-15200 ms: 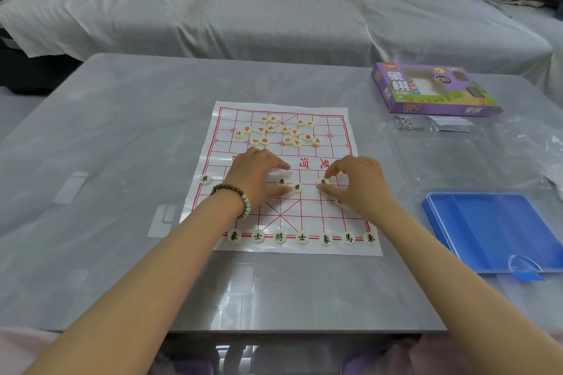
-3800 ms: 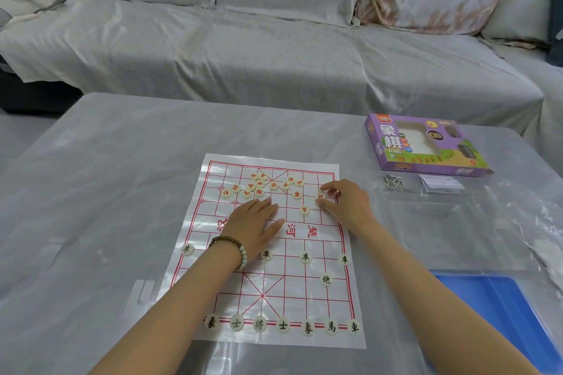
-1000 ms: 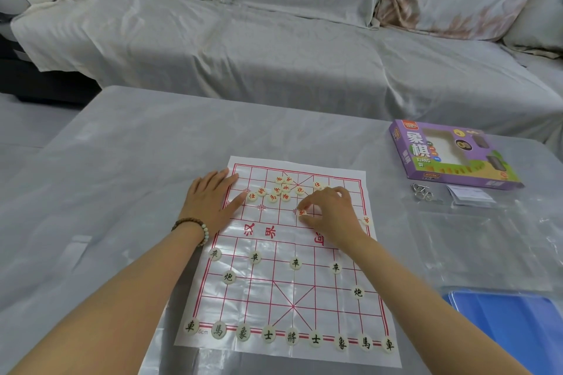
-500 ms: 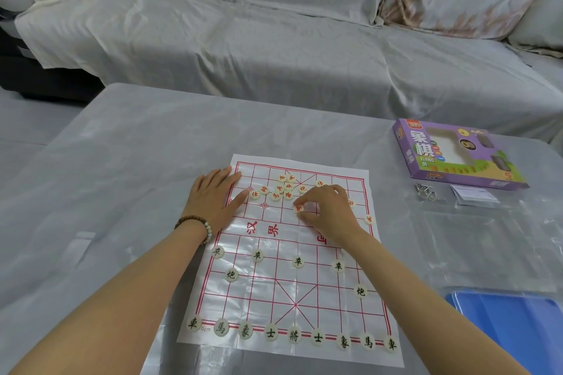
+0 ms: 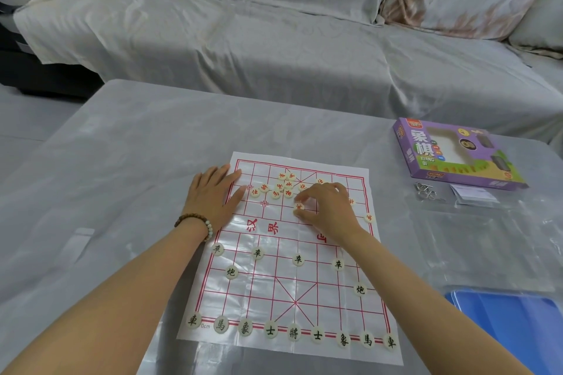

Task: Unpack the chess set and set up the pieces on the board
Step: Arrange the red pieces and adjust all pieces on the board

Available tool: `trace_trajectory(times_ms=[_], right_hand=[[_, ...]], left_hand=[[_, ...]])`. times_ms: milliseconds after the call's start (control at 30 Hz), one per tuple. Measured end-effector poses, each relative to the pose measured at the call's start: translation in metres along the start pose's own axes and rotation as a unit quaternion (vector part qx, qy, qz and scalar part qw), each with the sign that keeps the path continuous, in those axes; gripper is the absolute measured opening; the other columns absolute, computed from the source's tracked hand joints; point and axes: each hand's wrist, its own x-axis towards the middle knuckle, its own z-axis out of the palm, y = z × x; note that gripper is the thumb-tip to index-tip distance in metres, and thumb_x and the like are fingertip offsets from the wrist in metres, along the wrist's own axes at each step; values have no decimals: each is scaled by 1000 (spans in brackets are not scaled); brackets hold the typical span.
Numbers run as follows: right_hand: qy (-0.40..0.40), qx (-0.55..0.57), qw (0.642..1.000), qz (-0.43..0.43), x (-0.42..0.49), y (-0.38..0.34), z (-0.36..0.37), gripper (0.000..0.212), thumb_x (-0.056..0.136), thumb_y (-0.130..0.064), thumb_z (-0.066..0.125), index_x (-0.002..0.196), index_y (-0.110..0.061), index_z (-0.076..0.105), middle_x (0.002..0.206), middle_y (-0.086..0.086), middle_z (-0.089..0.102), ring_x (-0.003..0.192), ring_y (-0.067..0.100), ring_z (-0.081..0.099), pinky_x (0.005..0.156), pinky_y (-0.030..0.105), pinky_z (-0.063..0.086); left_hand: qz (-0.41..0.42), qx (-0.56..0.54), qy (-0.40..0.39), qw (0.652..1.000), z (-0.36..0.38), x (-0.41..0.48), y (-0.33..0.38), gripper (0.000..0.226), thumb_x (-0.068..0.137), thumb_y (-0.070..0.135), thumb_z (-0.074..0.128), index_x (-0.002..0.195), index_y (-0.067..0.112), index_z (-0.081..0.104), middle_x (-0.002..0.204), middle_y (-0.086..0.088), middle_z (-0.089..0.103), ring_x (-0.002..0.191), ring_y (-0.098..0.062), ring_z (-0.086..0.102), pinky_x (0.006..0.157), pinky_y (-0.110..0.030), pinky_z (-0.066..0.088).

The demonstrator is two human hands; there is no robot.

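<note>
A white plastic board sheet (image 5: 332, 295) with a red grid lies on the table. Black-lettered pieces stand in rows along its near half, with the back row (image 5: 293, 332) on the near edge. Several red-lettered pieces sit in a loose cluster (image 5: 281, 186) at the far side. My right hand (image 5: 327, 208) pinches one red-lettered piece (image 5: 299, 207) between thumb and forefinger, on the board just beyond the river line. My left hand (image 5: 214, 196) lies flat, fingers straight, pressing the board's far left edge. Another red piece (image 5: 369, 218) sits at the right edge.
The purple chess box (image 5: 454, 154) lies at the right of the grey table (image 5: 128, 161). Near it are a small metal puzzle (image 5: 426, 191) and a folded paper (image 5: 472, 194). A blue tray (image 5: 515, 326) sits at the near right. A covered sofa (image 5: 274, 39) runs behind.
My right hand has slid the pinched red piece slightly toward me on the board. My left hand stays flat at the board's far left edge.
</note>
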Motion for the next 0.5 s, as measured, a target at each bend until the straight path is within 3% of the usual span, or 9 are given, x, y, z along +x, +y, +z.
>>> trace_trajectory(times_ms=[67, 233, 500], right_hand=[[17, 18, 1000, 1, 5, 1, -1, 26, 84, -42, 64, 107, -29, 66, 119, -11, 61, 117, 10, 48, 112, 34, 13], [39, 64, 997, 16, 38, -1, -13, 24, 85, -36, 65, 106, -24, 69, 110, -5, 67, 102, 12, 58, 98, 38, 40], [-45, 16, 994, 100, 86, 0, -2, 33, 82, -46, 66, 105, -24, 69, 113, -6, 66, 106, 14, 56, 86, 30, 29]], left_hand=[[1, -1, -1, 1000, 0, 0, -1, 56, 95, 53, 19, 145, 29, 25, 154, 2, 20, 143, -21, 10, 117, -41, 7], [0, 0, -5, 1000, -1, 1, -2, 55, 95, 53, 18, 145, 30, 24, 154, 3, 19, 143, -19, 9, 117, -40, 6], [-6, -16, 1, 1000, 0, 1, -3, 74, 81, 65, 2, 144, 33, 25, 153, 6, 19, 143, -17, 8, 117, -38, 4]])
